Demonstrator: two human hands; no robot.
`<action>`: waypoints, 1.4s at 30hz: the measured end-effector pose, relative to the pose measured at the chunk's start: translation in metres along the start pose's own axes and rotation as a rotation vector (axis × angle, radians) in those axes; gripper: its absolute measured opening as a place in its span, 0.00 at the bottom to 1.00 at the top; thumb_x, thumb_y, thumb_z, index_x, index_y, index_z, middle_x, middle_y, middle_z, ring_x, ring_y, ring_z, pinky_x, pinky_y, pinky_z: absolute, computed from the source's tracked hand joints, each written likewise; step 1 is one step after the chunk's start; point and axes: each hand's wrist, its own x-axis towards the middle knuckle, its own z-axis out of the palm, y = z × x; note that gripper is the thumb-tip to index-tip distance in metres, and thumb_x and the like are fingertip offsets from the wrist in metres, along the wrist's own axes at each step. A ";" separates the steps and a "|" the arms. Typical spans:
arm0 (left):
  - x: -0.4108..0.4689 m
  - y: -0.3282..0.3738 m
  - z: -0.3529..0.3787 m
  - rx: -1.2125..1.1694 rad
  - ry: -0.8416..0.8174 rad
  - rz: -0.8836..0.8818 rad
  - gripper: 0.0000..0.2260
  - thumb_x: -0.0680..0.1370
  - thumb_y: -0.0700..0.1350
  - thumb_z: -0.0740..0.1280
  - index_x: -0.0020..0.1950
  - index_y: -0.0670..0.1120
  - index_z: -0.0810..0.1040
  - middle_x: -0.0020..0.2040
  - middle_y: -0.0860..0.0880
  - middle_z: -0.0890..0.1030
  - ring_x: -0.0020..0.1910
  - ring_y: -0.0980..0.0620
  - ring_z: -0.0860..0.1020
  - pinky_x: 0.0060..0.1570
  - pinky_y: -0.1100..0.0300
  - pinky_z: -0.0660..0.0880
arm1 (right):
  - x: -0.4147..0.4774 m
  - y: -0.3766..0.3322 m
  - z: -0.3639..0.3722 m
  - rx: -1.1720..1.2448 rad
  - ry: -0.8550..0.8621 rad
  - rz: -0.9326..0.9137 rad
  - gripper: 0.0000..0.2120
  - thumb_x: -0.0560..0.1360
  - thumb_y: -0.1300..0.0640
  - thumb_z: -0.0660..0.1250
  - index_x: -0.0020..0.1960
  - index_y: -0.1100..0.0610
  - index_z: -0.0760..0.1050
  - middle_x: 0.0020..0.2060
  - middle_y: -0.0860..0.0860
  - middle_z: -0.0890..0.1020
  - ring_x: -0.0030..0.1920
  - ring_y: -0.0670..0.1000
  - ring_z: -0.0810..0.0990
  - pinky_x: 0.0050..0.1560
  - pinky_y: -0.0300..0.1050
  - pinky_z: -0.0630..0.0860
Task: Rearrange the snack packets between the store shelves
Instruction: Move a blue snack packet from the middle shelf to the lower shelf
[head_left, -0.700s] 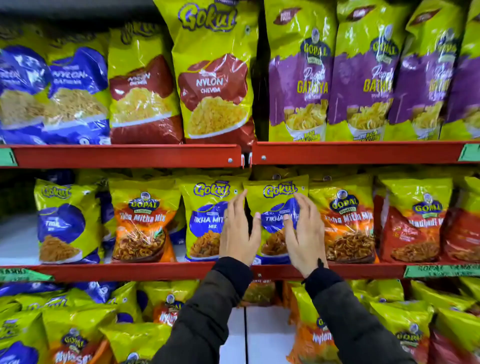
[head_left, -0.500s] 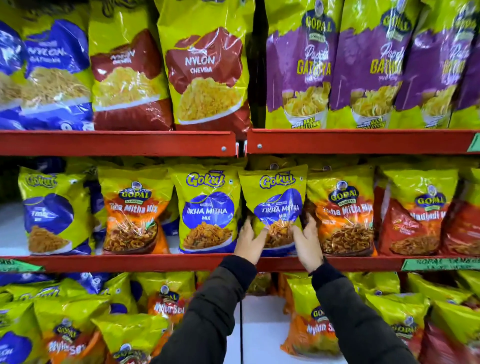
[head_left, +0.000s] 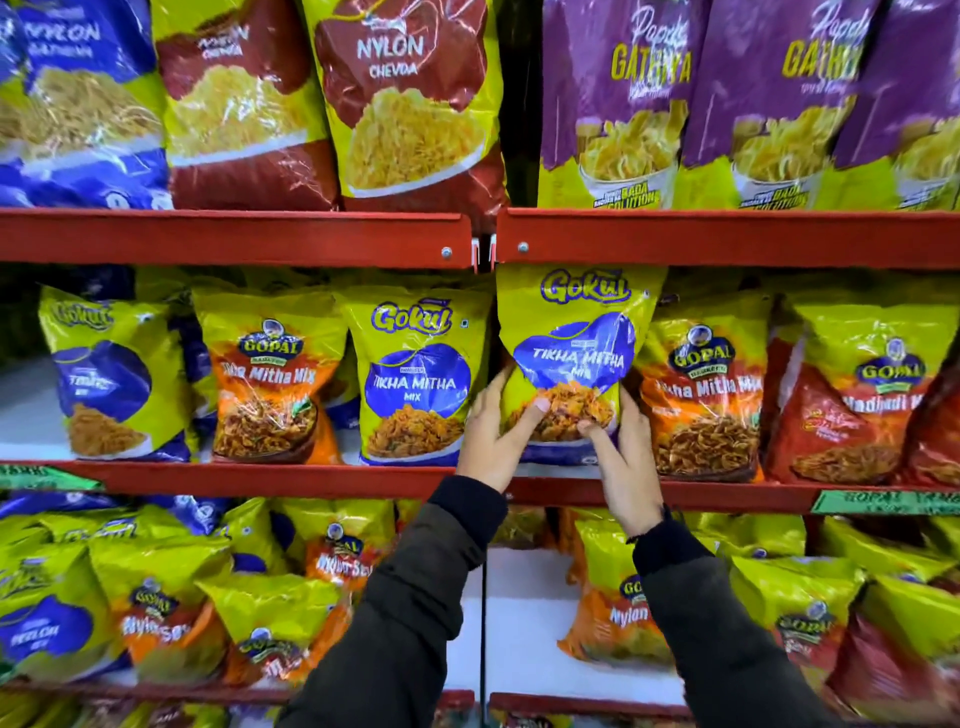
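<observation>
From the head camera, both hands grip one Gokul Tikha Mitha Mix packet (head_left: 574, 358) by its lower part, at the middle shelf (head_left: 260, 480). The left hand (head_left: 496, 434) wraps the packet's lower left edge, with a thumb pressed onto the front over the printed snack picture and the other fingers (head_left: 501, 376) curled behind the side. The right hand (head_left: 621, 447) clamps the lower right edge, fingers closed around the side and thumb on the front. The packet stands upright between the two hands, most of its body rising above the fingers, its top edge reaching up to the red rail of the upper shelf (head_left: 727, 236). Its bottom sits just above the middle shelf's red lip; whether it touches the shelf cannot be told.

Just left of the left hand's fingers stands a second Gokul packet (head_left: 415, 384) of the same kind. Just right of the right hand's fingers stands an orange Gopal packet (head_left: 701, 395). Dark sleeves (head_left: 415, 597) cover both forearms, which cross in front of the lower shelf's packets (head_left: 171, 613).
</observation>
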 end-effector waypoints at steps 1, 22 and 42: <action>-0.007 0.002 -0.001 -0.025 0.025 0.015 0.33 0.73 0.62 0.66 0.75 0.52 0.65 0.74 0.49 0.69 0.74 0.53 0.65 0.73 0.57 0.62 | -0.007 -0.004 -0.001 0.010 0.026 0.003 0.39 0.70 0.38 0.61 0.78 0.52 0.60 0.66 0.49 0.72 0.68 0.47 0.66 0.68 0.41 0.62; -0.194 -0.208 0.009 -0.093 0.044 -0.644 0.27 0.70 0.62 0.66 0.67 0.55 0.73 0.68 0.47 0.77 0.69 0.48 0.74 0.72 0.45 0.69 | -0.197 0.140 0.074 -0.131 -0.383 0.517 0.35 0.71 0.47 0.69 0.72 0.60 0.65 0.64 0.52 0.72 0.68 0.55 0.69 0.66 0.41 0.62; -0.155 -0.204 -0.006 0.274 0.232 -0.557 0.17 0.81 0.54 0.59 0.68 0.50 0.73 0.63 0.48 0.79 0.64 0.46 0.75 0.65 0.49 0.73 | -0.165 0.121 0.107 -0.311 -0.105 0.269 0.19 0.81 0.53 0.61 0.71 0.55 0.69 0.67 0.52 0.76 0.69 0.51 0.71 0.70 0.47 0.68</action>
